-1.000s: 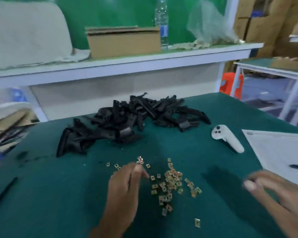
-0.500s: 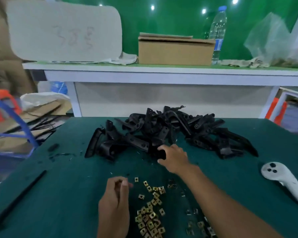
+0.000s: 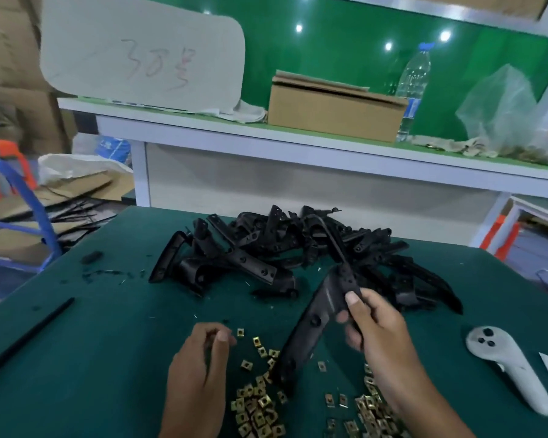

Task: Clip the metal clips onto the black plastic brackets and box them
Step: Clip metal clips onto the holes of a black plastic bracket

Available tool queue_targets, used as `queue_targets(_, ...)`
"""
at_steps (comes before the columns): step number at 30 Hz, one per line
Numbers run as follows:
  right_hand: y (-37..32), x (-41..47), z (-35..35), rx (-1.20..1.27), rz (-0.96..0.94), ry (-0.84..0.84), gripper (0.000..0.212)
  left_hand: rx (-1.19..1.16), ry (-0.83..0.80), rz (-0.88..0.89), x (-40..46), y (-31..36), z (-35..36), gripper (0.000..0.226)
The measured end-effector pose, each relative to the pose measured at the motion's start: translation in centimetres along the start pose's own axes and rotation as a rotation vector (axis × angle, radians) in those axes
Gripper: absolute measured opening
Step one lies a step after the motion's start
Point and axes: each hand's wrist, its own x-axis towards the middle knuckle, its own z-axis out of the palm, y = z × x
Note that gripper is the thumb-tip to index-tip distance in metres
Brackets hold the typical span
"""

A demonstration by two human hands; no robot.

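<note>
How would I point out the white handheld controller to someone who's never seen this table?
Start at the green table and look to the right of the heap of black plastic brackets. The white handheld controller lies there alone, the only pale, rounded object with dark buttons.

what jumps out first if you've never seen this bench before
A tangled heap of black brackets sits mid-table, with brass-coloured metal clips scattered nearest the camera. The right hand grips one long bracket above the clips, while the left hand has its fingers curled beside them.
</note>
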Motion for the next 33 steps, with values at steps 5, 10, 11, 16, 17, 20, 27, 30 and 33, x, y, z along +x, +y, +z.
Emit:
queue_targets(5,0.6,-2.7,0.9,0.366,0.184,-0.158,0.031,-0.113,-0.028,0.132,-0.8,0.3,0.1,0.038)
queue_targets(10,1.7,-4.1,2.7,0.638,0.403,-0.221,0.015,-0.196,-0.138,0.337,-2.3,1.6,0.0,0.045)
queue_targets(11,1.7,-4.4,3.0,0.690,0.429,-0.231,0.020,-0.122,-0.176,0.385,-2.6,1.8,0.2,0.054)
queue_targets(16,2.0,-5.0,3.2,0.718,0.509,-0.376,0.066,0.218,-0.283,0.516,-2.6,1.5,1.5,0.075)
queue_targets(17,2.0,-5.0,2.9,0.638,0.521,-0.404,0.087,0.228,-0.278,0.512,-2.3,1.2,1.4,0.071)
queue_targets(20,2.1,-5.6,2.4,0.320,0.435,-0.546,0.107,0.238,-0.196,0.532,-1.7,0.6,0.5,0.054)
queue_targets(27,0.5,-5.9,3.4,-0.029,0.060,-0.474,0.041,0.180,0.017,0.479,-0.9,1.1,-0.8,0.016)
queue_targets(30,0.8,-6.1,3.9,0.011,0.006,-0.430,0.037,0.146,-0.129,0.590,-0.9,0.7,-0.5,0.029)
queue_targets(33,1.1,-6.1,4.1,0.160,0.019,-0.330,0.040,0.255,-0.248,0.732,-0.8,0.0,-0.3,0.049)
